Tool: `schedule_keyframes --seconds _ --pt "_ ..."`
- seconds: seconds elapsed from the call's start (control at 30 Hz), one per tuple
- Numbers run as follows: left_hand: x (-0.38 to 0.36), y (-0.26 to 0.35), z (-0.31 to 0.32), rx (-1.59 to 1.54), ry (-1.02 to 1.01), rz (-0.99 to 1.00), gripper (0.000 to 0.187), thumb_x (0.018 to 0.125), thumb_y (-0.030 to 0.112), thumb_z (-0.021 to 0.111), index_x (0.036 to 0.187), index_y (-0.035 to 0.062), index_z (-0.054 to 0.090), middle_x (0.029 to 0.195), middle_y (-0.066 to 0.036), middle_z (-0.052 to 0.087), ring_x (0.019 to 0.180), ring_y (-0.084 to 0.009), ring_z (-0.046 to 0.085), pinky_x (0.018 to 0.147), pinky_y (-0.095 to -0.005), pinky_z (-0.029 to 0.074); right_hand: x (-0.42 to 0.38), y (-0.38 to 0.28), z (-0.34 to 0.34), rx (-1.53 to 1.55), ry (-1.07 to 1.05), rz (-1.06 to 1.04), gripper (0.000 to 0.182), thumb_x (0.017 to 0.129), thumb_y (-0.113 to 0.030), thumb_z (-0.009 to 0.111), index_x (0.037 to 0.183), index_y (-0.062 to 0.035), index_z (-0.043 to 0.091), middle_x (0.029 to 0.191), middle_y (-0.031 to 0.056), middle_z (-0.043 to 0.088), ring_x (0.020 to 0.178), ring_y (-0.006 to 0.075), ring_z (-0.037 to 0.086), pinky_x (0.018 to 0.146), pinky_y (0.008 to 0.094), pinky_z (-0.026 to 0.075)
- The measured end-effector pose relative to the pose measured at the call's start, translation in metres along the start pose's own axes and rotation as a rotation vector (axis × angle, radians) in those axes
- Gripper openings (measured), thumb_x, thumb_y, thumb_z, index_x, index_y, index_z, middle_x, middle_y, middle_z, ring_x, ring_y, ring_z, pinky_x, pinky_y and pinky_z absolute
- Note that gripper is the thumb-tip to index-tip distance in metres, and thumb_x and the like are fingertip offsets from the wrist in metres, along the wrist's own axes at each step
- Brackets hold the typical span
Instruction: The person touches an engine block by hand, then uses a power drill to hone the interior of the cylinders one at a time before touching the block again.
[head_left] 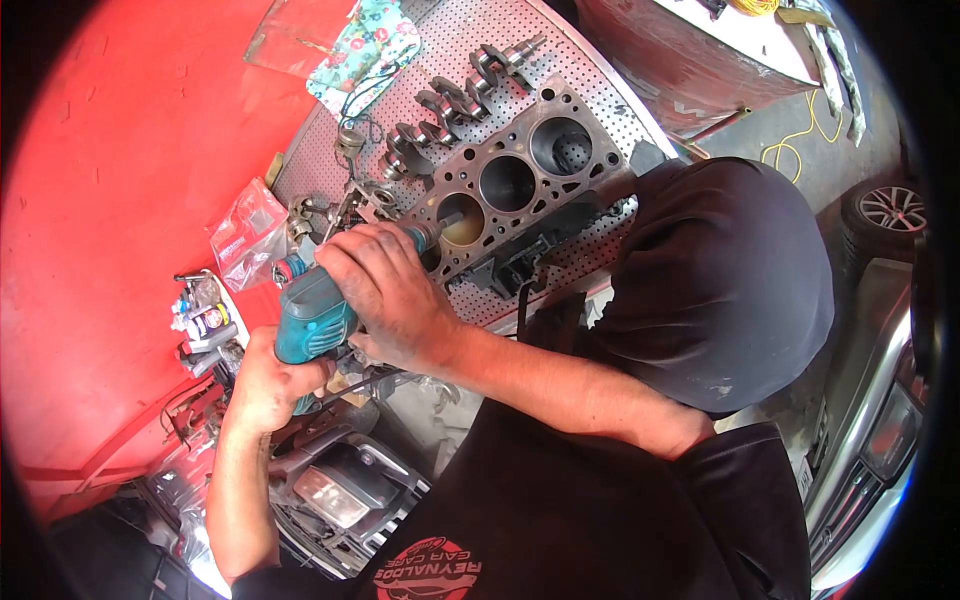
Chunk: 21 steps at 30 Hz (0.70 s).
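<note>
My left hand wraps around the handle of a teal power drill. Over the front of the drill's body, my right hand is closed with its fingers curled across the top. From the drill's chuck, a short metal shaft points into one bore of an engine block; whatever is on its far end is hidden. That bore has a yellowish-brown wall, while other bores further along look dark. A crankshaft lies beside the block on a perforated metal tabletop.
Several pistons and rods lie near the drill, by a plastic bag and a flowered cloth. A headlight sits below. A large rounded dark cloth shape fills the right; a wheel stands behind.
</note>
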<state>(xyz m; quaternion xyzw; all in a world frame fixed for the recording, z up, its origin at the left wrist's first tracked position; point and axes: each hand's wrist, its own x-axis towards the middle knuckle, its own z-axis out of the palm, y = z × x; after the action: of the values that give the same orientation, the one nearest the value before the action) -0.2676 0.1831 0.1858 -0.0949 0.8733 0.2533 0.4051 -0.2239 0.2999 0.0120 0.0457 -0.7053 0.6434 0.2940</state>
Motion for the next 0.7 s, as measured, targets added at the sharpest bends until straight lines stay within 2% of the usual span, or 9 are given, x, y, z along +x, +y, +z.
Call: schedule_keyframes --seconds 0.43,0.7 --pt "0.009 0.001 -0.002 0.023 -0.026 0.004 0.011 0.076 0.002 0.068 0.086 -0.0017 0.071 0.07 -0.002 0.067 0.063 -0.011 0.06 0.061 -0.0291 0.049 0.001 0.002 -0.001 0.0 0.013 0.027 0.1 0.049 -0.003 0.089 0.138 -0.0039 0.046 0.13 0.0167 0.053 0.125 0.0403 0.052 0.114 0.0565 0.037" --pt "0.028 -0.003 0.004 0.028 -0.075 0.015 0.01 0.076 0.002 0.068 0.085 -0.001 0.07 0.07 -0.003 0.066 0.062 -0.0114 0.06 0.06 -0.0293 0.049 -0.004 0.016 -0.005 -0.006 -0.01 0.052 0.097 0.05 -0.003 0.088 0.138 -0.0042 0.046 0.13 0.0175 0.052 0.126 0.0409 0.051 0.111 0.0541 0.04"
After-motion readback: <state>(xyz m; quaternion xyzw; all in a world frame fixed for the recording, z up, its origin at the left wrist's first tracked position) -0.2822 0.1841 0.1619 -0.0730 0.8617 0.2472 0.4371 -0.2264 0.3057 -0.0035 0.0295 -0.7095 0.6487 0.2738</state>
